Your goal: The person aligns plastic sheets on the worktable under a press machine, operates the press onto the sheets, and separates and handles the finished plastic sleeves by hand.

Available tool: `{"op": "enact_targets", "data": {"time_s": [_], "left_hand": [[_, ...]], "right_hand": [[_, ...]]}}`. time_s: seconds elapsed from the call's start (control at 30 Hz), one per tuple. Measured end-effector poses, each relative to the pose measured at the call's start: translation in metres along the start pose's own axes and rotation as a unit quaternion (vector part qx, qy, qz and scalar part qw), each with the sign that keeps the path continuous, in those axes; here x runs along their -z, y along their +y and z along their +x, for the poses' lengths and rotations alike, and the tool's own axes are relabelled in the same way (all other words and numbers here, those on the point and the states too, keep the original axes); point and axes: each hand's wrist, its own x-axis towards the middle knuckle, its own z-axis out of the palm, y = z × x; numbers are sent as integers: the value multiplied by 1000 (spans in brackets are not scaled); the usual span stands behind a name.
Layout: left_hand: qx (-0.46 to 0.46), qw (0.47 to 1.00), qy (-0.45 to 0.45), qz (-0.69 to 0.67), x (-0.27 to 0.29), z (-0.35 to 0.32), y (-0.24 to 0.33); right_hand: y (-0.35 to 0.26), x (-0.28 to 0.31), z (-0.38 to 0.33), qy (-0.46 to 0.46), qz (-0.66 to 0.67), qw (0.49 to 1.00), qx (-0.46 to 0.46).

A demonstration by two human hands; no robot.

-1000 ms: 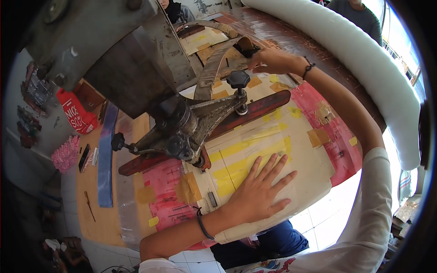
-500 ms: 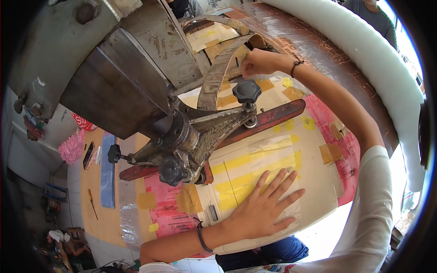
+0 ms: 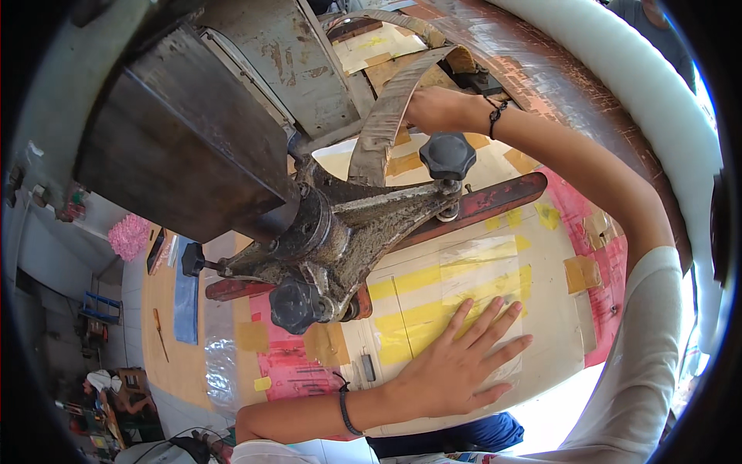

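Observation:
My left hand lies flat with fingers spread on a pale board marked with yellow tape, partly over a clear film sheet. Beyond the black knob, my right hand is closed, its knuckles against the inner edge of a curved, worn brown strap. What its fingers grip is hidden. Between my arms stands a cast-metal bracket with several black knobs, fixed over a red bar that crosses the board.
A thick dark metal beam rises at upper left above the bracket. Blue strips and a screwdriver lie on the wooden tabletop at left. A white padded roll curves along the far right. Pink material sits at far left.
My right hand has moved left, closer against the curved strap. My left hand stays flat on the board. The whole view has shifted slightly.

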Motion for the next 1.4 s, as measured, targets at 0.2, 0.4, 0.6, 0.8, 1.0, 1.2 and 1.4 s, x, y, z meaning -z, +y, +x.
{"op": "enact_targets", "data": {"time_s": [0.2,0.4,0.6,0.8,1.0,1.2,1.4], "left_hand": [[2,1000,-8,-1,2,-3,0],[4,1000,-2,-8,0,-1,2],[-2,1000,5,-17,0,-2,-1],[6,1000,5,-18,0,-4,-2],[-14,1000,10,-18,-1,-1,2],[-10,1000,19,-14,-2,-2,-1],[-11,999,32,-15,-5,-5,-4]], "right_hand": [[-1,4,21,-28,206,974,-85],[14,-7,29,-63,251,962,-83],[9,4,29,-55,248,963,-94],[5,8,39,-79,253,958,-107],[35,-45,19,-30,290,941,-170],[17,-35,19,55,103,992,-37],[20,-17,6,30,-22,999,-12]]}}
